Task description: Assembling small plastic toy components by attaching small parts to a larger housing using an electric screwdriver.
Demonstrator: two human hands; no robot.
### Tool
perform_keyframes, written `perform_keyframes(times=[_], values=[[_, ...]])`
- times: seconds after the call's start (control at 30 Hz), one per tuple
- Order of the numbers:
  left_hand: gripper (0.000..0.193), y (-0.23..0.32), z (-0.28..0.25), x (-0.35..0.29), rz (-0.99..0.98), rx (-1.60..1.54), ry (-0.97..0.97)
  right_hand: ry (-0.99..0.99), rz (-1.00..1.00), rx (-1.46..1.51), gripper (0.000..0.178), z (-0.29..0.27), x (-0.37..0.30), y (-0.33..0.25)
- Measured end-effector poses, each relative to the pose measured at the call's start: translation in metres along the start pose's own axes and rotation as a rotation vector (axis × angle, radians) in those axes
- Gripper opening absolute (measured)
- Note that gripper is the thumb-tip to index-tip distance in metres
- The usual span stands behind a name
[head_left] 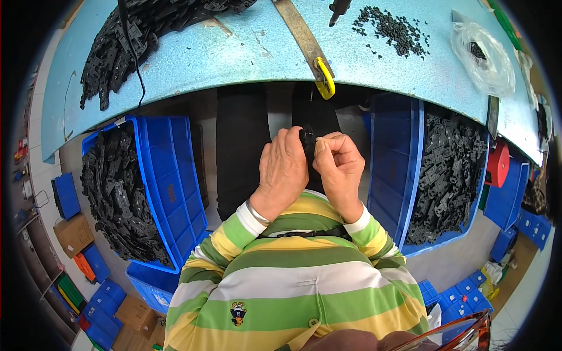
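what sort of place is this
Probably a factory workshop or parts-assembly area: two large blue bins are heaped with black parts, and tiny black pieces lie scattered on a pale blue worktable.

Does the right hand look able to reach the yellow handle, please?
Probably yes: the handle juts past the table's edge ahead of the right hand, nothing visibly between, though its fingers are at a black part.

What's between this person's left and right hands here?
A small black part, seen in the head view: the left hand holds it in its fingers, with the right hand close up to it.
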State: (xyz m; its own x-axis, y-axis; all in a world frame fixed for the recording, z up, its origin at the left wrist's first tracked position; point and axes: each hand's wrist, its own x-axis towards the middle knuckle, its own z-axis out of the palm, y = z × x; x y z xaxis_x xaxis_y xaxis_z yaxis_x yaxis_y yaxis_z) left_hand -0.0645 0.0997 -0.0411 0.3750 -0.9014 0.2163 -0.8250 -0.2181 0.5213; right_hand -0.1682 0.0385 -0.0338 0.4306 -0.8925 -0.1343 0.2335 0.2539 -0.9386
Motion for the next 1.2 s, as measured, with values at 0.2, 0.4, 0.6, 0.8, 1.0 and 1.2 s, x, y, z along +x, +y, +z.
perform_keyframes(times=[0.2, 0.4, 0.6, 0.8, 1.0, 1.2], values=[[0.048, 0.000, -0.002, 0.002, -0.013, 0.042, -0.029, -0.010, -0.059, -0.064, 0.004, 0.001, -0.001, 0.003], [0.063, -0.004, -0.011, -0.001, 0.009, -0.505, -0.052, 0.024, 0.060, 0.065, 0.011, -0.010, 0.002, 0.000], [0.065, -0.002, -0.019, 0.002, -0.079, -0.707, -0.115, 0.024, -0.046, 0.047, 0.011, -0.010, 0.002, -0.003], [0.063, -0.005, -0.022, 0.008, -0.008, -0.720, -0.121, 0.000, -0.233, -0.087, 0.012, -0.005, 0.007, -0.006], [0.065, -0.008, -0.018, 0.015, 0.034, -0.796, -0.086, -0.010, -0.302, -0.057, 0.015, 0.005, 0.012, -0.013], [0.068, -0.002, -0.024, 0.045, 0.101, -0.931, -0.103, 0.008, -0.551, -0.146, 0.018, 0.016, 0.041, -0.032]])
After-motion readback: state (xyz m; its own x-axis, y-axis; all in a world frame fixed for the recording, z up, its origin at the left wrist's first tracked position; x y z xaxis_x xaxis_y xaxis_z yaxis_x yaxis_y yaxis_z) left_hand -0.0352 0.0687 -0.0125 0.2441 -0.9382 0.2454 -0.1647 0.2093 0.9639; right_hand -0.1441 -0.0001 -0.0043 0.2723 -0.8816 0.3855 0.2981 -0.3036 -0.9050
